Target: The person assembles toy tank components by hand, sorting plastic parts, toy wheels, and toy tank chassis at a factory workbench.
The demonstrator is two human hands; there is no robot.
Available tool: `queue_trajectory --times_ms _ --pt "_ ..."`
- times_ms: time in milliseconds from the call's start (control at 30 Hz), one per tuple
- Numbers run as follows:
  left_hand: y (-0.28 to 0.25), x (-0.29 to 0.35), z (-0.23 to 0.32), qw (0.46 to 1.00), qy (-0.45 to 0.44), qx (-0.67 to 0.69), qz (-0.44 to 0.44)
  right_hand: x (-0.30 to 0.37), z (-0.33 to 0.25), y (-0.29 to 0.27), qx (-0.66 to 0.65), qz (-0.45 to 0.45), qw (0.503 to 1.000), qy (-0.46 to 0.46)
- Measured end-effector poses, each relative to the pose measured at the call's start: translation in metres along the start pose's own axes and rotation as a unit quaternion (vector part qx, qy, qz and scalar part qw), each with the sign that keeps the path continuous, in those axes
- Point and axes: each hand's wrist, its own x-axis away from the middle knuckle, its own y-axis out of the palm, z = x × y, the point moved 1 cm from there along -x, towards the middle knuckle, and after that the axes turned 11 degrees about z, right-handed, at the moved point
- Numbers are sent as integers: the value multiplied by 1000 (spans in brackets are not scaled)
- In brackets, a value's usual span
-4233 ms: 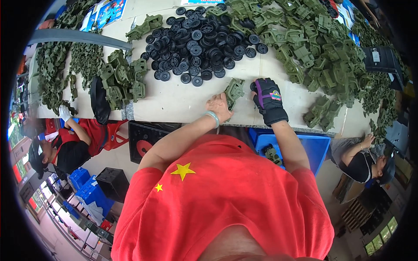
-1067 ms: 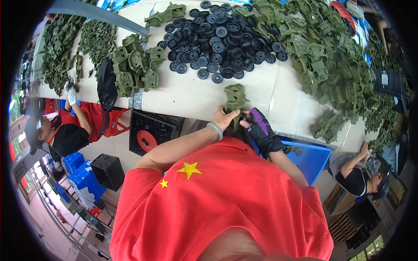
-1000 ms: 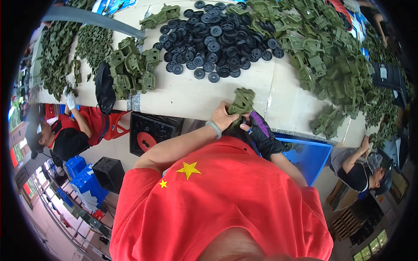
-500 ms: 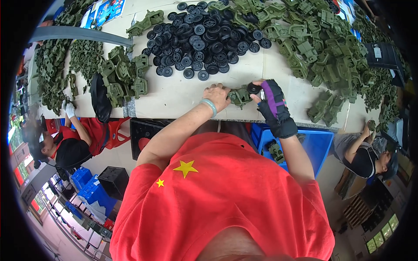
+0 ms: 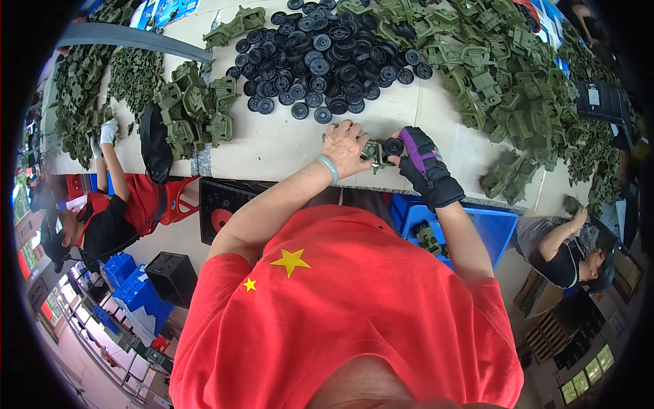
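At the table's front edge my left hand (image 5: 345,148), with a pale bangle at the wrist, is closed over a green plastic toy vehicle body (image 5: 371,149) and covers part of it. My right hand (image 5: 424,163), in a black and purple fingerless glove, pinches a black toy wheel (image 5: 393,146) against the right end of that body. A small shiny tip shows by my left fingertips; its kind is too small to tell. Beyond both hands lies a heap of black wheels (image 5: 320,61).
Green vehicle bodies pile up at the right (image 5: 504,82) and left (image 5: 194,112). A blue bin (image 5: 490,225) holding green parts stands below the table edge. A grey bar (image 5: 136,39) crosses the far left. Co-workers sit at the left (image 5: 102,218) and right (image 5: 562,252).
My left hand has shifted right, further over the green body. My right hand has turned and lowered slightly, bringing the wheel against the body. The left co-worker's gloved hand has moved up toward the parts.
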Motion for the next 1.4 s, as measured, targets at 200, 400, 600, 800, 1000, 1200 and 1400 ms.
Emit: queue_trajectory --times_ms 200,400,600,800,1000,1200,1400 --pt "14 8 -4 1000 10 3 -18 25 19 31 -142 49 982 115" --pt "14 8 -5 1000 11 12 -6 10 10 6 -46 32 998 16" --pt "20 8 -6 1000 17 8 12 -37 -4 17 -32 99 993 -53" --pt "18 9 -5 999 33 -1 26 -42 5 48 4 8 999 -54" --pt "27 12 -9 997 46 12 60 -28 10 62 39 85 985 143" --pt "24 10 -6 998 43 13 52 -51 13 45 43 -46 992 -111" --pt "26 11 -7 998 45 11 37 -35 12 60 77 62 992 77"
